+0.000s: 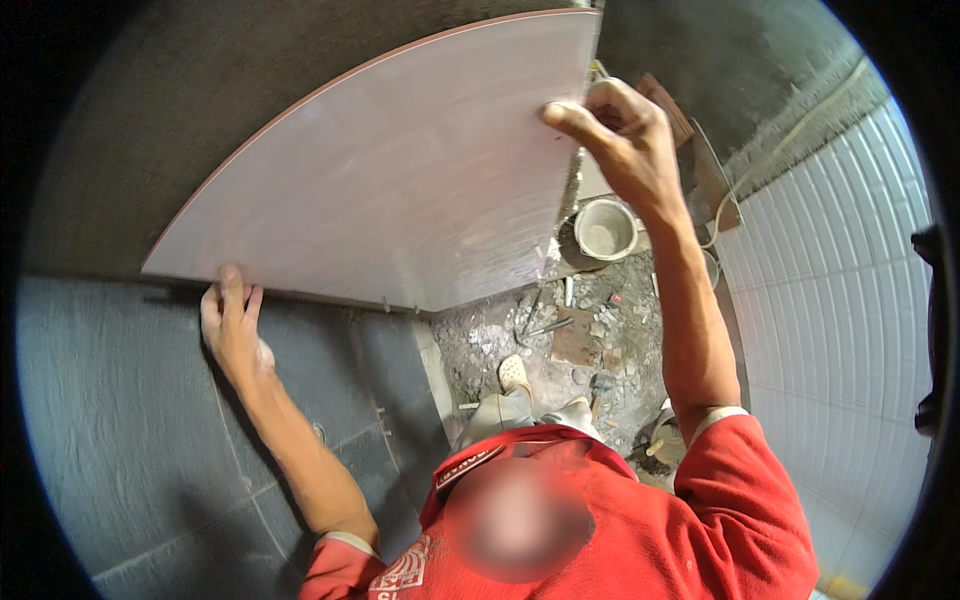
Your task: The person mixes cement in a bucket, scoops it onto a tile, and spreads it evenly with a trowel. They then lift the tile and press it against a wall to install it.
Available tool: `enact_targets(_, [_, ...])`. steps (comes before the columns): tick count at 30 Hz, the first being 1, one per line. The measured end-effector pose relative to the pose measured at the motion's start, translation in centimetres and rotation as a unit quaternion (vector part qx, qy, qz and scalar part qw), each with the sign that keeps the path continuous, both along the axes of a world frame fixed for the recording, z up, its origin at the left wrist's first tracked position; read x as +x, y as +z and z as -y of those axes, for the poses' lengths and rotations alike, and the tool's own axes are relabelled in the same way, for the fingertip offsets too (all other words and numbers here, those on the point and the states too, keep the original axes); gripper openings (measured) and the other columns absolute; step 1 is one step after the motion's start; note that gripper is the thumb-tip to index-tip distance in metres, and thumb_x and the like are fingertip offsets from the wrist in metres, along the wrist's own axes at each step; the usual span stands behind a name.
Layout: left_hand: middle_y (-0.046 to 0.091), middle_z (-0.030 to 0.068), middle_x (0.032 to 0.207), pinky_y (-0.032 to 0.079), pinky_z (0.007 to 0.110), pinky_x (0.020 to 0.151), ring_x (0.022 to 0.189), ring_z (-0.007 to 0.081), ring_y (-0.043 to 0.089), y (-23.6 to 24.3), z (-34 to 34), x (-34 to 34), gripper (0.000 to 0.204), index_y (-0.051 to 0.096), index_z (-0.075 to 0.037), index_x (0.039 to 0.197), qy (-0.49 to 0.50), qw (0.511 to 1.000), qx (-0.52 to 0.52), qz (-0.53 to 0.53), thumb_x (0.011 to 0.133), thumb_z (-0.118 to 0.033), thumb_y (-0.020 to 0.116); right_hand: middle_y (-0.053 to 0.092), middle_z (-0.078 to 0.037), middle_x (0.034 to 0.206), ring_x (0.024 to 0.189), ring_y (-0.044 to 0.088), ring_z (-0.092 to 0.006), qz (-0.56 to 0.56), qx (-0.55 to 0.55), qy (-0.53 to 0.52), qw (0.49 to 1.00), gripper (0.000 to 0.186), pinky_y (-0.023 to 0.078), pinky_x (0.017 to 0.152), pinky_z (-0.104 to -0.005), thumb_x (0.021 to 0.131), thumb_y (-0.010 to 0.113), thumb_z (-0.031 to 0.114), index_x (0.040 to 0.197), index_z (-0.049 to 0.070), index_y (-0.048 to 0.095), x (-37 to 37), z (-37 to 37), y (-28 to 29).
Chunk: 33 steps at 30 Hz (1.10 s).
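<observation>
A large, glossy pale wall tile [400, 150] stands upright in front of me, its reddish edge showing along the top. At its lower left corner, my left hand [237, 330] is closed on the edge, with a fingertip over the face. My right hand [630, 135] grips the opposite edge, thumb pressed on the face and fingers curled behind, partly hidden. Rough mortar shows along the right edge below that hand. Dark grey tiles [310, 400] cover the wall next to my left forearm. Bare dark plaster [150, 150] lies above the pale tile.
On the rubble-strewn floor [480, 330] are a round pale bucket [606, 230], a hammer [600, 388] and broken pieces. Another bucket [668, 440] stands near my right side. White ribbed tiles [830, 270] line the right wall, where a thin hose [780, 150] hangs. My feet wear pale clogs [514, 374].
</observation>
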<state>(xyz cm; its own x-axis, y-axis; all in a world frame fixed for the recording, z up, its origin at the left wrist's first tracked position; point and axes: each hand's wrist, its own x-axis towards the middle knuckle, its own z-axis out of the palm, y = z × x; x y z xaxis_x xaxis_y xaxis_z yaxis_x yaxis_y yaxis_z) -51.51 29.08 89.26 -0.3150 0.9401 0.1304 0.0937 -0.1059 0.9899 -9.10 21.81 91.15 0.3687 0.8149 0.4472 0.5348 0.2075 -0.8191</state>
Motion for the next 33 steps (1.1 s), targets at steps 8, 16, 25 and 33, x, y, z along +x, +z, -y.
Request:
enact_targets(8, [0.066, 0.0134, 0.117, 0.059, 0.039, 0.094, 0.105, 0.0219, 0.065, -3.6, 0.5, -2.6, 0.044, 0.059, 0.007, 0.131, 0.005, 0.999, 0.033, 0.0, 0.097, -0.017, 0.073, 0.045, 0.008, 0.071, 0.066, 0.037, -0.0041, -0.051, 0.0, 0.021, 0.998, 0.037, 0.027, 0.059, -0.0229, 0.09, 0.082, 0.033, 0.077, 0.006, 0.062, 0.1, -0.6, -0.3])
enact_targets(16, [0.071, 0.0125, 0.109, 0.059, 0.033, 0.088, 0.098, 0.0183, 0.069, -8.8, 0.4, -2.6, 0.033, 0.067, 0.009, 0.12, 0.003, 0.999, -0.03, -0.033, 0.096, -0.013, 0.072, 0.05, 0.006, 0.07, 0.064, 0.041, -0.0028, -0.061, 0.01, 0.029, 0.998, 0.04, 0.03, 0.056, -0.0217, 0.091, 0.081, 0.041, 0.081, 0.007, 0.061, 0.2, -0.8, -0.6])
enact_targets(25, [0.071, 0.0108, 0.104, 0.057, 0.03, 0.088, 0.092, 0.0172, 0.068, -9.7, -0.5, -4.0, 0.03, 0.067, 0.01, 0.115, -0.035, 0.999, -0.03, 0.003, 0.094, -0.01, 0.075, 0.048, 0.007, 0.071, 0.065, 0.038, -0.0033, -0.073, 0.038, 0.023, 0.996, 0.039, 0.028, 0.057, -0.0217, 0.091, 0.081, 0.039, 0.079, 0.008, 0.059, -0.5, -0.9, -0.7])
enact_targets(33, [0.071, 0.0107, 0.103, 0.056, 0.031, 0.091, 0.093, 0.0184, 0.068, -9.6, -0.5, -3.8, 0.033, 0.067, 0.009, 0.115, -0.029, 0.999, -0.026, -0.015, 0.094, -0.013, 0.077, 0.045, 0.008, 0.071, 0.066, 0.036, -0.0042, -0.079, 0.038, 0.005, 0.996, 0.039, 0.027, 0.059, -0.0224, 0.091, 0.082, 0.037, 0.076, 0.01, 0.058, -0.7, -0.9, -0.8])
